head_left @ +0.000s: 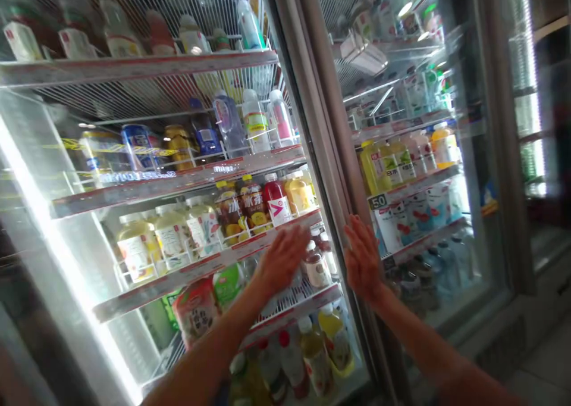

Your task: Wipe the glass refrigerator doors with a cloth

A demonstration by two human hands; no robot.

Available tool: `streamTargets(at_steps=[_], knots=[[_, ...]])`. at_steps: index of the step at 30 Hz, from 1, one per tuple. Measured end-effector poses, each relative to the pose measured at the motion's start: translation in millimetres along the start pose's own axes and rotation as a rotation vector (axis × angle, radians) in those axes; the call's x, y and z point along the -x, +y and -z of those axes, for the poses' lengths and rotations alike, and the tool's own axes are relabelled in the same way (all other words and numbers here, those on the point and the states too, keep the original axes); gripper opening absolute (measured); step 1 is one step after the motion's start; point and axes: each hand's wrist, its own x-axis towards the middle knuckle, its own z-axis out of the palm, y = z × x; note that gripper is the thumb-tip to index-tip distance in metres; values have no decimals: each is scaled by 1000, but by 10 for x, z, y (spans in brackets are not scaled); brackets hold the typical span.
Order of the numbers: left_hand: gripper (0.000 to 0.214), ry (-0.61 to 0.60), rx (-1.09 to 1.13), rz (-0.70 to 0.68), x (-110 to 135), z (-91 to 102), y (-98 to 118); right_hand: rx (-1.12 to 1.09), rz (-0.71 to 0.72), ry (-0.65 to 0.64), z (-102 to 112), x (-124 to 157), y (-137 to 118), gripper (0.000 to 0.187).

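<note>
My left hand [285, 261] is raised in front of the middle shelves of a drinks fridge, fingers stretched out and somewhat blurred, holding nothing that I can see. Just beyond it are small bottles with pale labels [317, 269]. My right hand [363, 263] lies at the metal door frame [328, 96], its fingers extended upward; whether it presses on the frame I cannot tell. Above my left hand stand a red-capped bottle [277, 200] and dark iced tea bottles [253, 203]. A red food package [196, 311] rests on a lower shelf, partly behind my left forearm.
Pale juice bottles [136, 248] line the shelf at left, with cans [136, 147] one shelf higher. More bottles [312, 352] stand at the bottom. To the right, another glass-fronted section holds yellow bottles [375, 168] and cartons [401, 218]. Yellow and white reflections cross the left section.
</note>
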Motion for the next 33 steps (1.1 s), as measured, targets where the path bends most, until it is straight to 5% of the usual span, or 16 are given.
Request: streamTargets(at_steps=[2, 7, 13, 18, 23, 28, 33], knots=[[49, 51, -21, 150, -56, 19, -93, 4, -2, -26, -5, 38, -19, 57], [43, -53, 56, -310, 49, 18, -36, 5, 29, -114, -33, 144, -69, 57], [46, 75, -32, 151, 283, 173, -327, 10, 26, -179, -151, 279, -220, 54], [40, -75, 52, -251, 765, 317, -335, -2, 82, -261, -332, 276, -414, 51], [48, 31, -89, 174, 1039, 451, -556, -41, 99, -237, -502, 166, -547, 51], [44, -117, 26, -176, 1303, 512, -528, -74, 142, -259, -604, 88, -669, 49], [54, 41, -70, 251, 1541, 547, -582, -77, 160, -266, -640, 84, -737, 43]])
